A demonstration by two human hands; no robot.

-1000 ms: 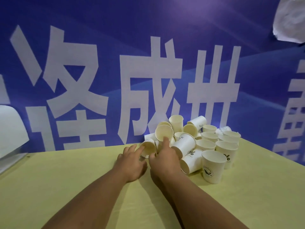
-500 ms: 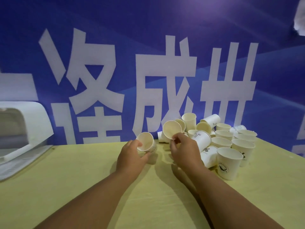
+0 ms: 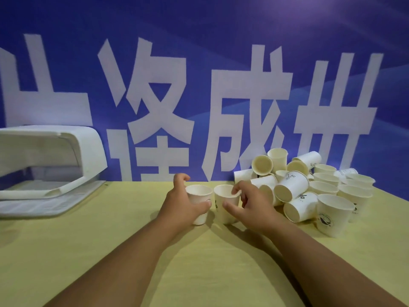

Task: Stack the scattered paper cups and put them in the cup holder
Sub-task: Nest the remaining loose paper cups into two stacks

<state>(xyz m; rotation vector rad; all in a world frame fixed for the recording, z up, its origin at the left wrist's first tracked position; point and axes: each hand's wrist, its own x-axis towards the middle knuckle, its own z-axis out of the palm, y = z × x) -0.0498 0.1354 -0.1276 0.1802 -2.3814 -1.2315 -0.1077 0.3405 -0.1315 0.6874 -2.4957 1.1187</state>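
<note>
Cups front and centre: left cup [image 3: 199, 192] and right cup [image 3: 221, 216] upright on the surface [image 3: 110, 251], just beside each other, mouths up. Left hand [image 3: 177, 207] wrapped round the left cup, thumb across its front, lower wall mostly covered by the palm, black print only peeking out. Right hand [image 3: 254, 204] pinching the right cup, one fingertip hooked over the rim, thumb pressed on the wall; other fingers curled behind, contact there hard to judge.

Just right of that hand, heap of cups [image 3: 292, 189] crowding the back right of the surface: some standing, some tipped over with mouths toward the camera, several buried under others, count impossible to make out. Printed logos on a few, too small to read.

Far left, well apart from the cups, white holder [image 3: 66, 147] with a rounded hood over a ribbed tray, cut off by the frame edge, inside blurred. Behind everything, blue banner [image 3: 221, 25] with huge white characters, clipped at both sides.

Thin white paper walls, cream interiors, rolled rims; smooth pale yellow-green surface; glossy moulded plastic on the holder.
</note>
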